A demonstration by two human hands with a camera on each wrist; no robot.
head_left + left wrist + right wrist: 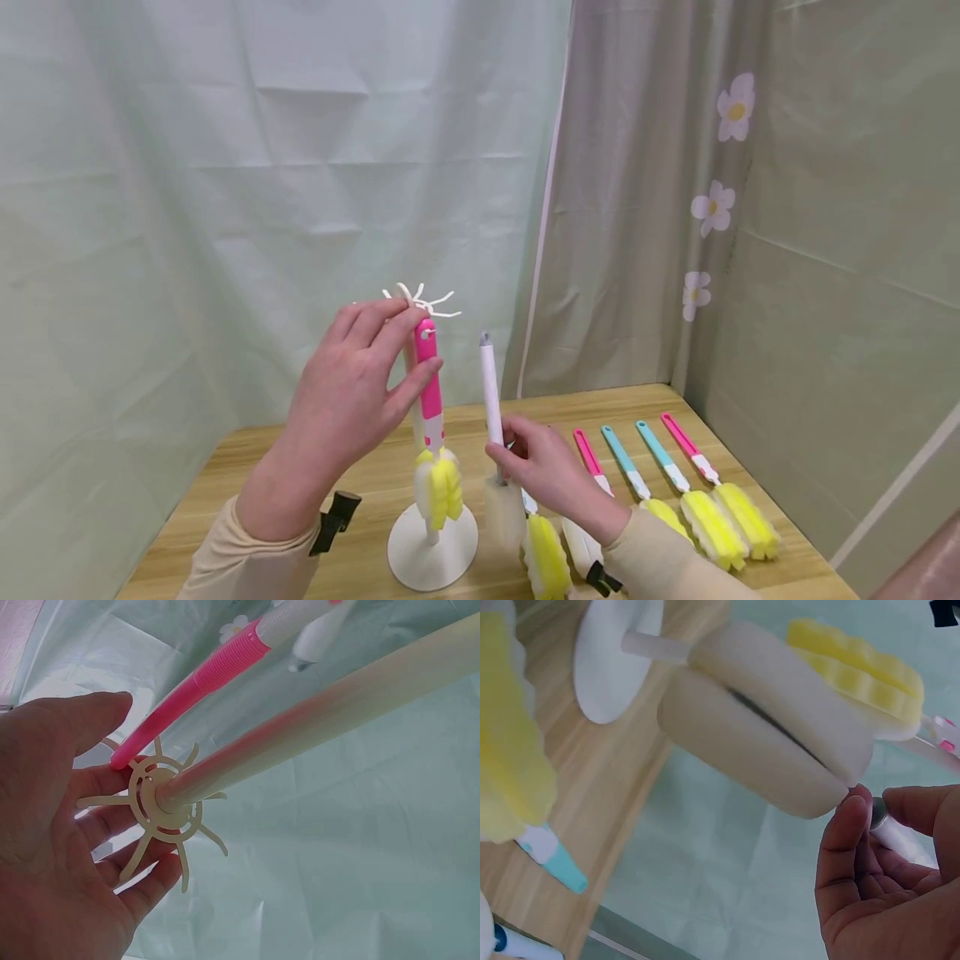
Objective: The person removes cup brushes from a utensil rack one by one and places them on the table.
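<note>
A white rack (pixel 405 550) with a round base, a pole and a ring of curved hooks at its top stands on the table. From one hook hangs a pink-handled sponge brush (pixel 430 392), its yellow and white head downward. My left hand (pixel 341 383) is at the rack's top, fingers behind the hook ring and touching it; in the left wrist view the thumb stands off the pink handle (pixel 176 709). My right hand (pixel 551 467) pinches a white-handled sponge brush (pixel 489 379) low on its handle, upright beside the rack. Its head (pixel 757 742) is plain white sponge.
On the wooden table (pixel 270 483) at right lie several sponge brushes, among them a pink-handled one (pixel 682 437) and a teal-handled one (pixel 654 446). A yellow sponge head (pixel 546 558) lies near my right wrist. Curtains (pixel 337 208) hang behind and at the sides.
</note>
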